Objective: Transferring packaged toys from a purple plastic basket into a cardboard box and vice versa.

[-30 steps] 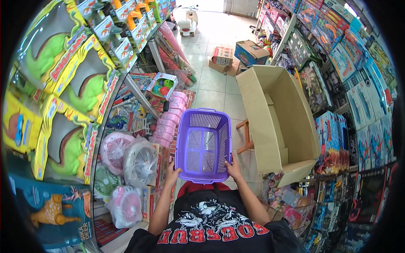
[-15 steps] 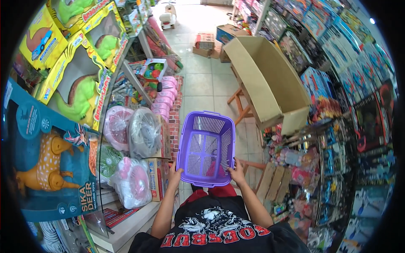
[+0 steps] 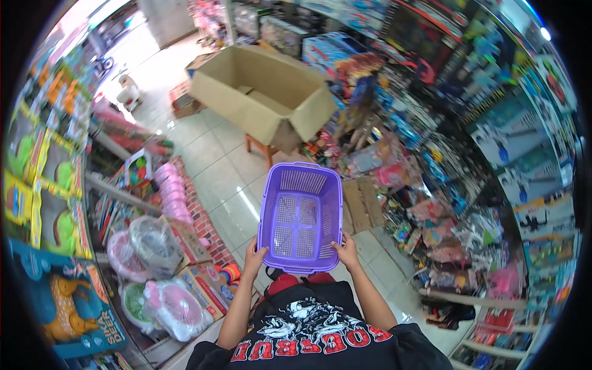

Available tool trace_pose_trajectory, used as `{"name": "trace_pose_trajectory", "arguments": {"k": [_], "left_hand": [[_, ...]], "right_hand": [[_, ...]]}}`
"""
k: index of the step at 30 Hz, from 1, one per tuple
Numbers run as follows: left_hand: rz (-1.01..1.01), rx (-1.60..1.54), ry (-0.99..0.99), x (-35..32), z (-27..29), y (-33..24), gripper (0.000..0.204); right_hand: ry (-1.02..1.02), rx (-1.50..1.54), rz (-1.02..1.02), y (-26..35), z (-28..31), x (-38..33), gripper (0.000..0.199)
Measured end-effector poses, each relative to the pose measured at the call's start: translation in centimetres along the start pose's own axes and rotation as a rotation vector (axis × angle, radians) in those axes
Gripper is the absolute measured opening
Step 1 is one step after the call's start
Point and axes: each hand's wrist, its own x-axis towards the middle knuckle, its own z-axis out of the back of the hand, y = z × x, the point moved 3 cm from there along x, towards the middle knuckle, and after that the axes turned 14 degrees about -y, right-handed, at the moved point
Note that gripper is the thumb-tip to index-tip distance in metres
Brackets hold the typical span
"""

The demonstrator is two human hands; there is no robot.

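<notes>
A purple plastic basket (image 3: 300,268) with slotted walls and a grid floor is held out in front of my body, its open top facing me. Nothing lies inside it. My left hand (image 3: 253,256) grips the near left corner of the rim, thumb over the edge. At the near right corner, my right hand (image 3: 346,251) grips the rim the same way. The fingers beneath the basket are partly hidden.
A large open cardboard box (image 3: 259,92) stands on a wooden stool (image 3: 262,150) ahead. Toy shelves line both sides. Plastic-wrapped goods (image 3: 179,308) sit at left beside pink packages (image 3: 171,192). Bagged toys (image 3: 444,240) are piled at right. Tiled floor (image 3: 222,163) runs between.
My view and body have turned to the right, so the cardboard box and left shelves now appear farther left. Both hands keep the same hold on the basket.
</notes>
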Motion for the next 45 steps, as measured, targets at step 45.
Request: {"name": "trace_pose_trajectory", "arguments": {"k": [45], "left_hand": [[0.283, 1.027, 0.240, 13.1, 23.5, 17.6, 0.045]], "right_hand": [[0.296, -0.785, -0.630, -21.3, -6.7, -0.4, 0.034]]}}
